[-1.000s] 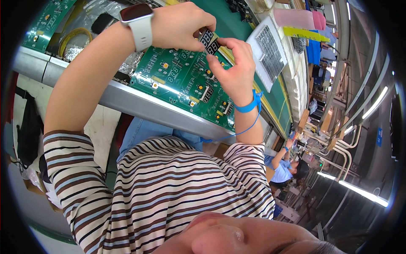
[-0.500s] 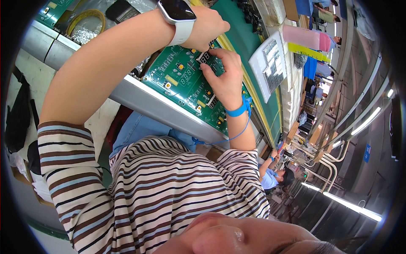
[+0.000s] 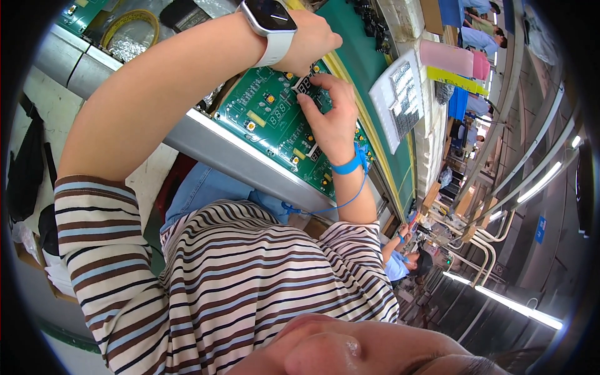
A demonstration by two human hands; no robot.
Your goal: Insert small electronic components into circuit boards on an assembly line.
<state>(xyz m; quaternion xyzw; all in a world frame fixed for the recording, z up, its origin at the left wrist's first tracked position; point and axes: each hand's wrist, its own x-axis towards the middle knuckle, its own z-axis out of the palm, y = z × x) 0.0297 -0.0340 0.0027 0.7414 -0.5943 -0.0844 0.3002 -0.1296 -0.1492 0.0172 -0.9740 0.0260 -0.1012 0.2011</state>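
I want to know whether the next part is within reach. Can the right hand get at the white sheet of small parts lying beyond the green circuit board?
Probably yes. The right hand rests on the green circuit board, and the white sheet lies just past it on the green mat with nothing between them.

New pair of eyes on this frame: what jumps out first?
The green circuit board at the edge of the bench, with both hands on it: the right hand presses a small display part onto the board, and the left hand is just above it. Next, the white smartwatch on the left wrist and the blue wrist strap with its cord on the right.
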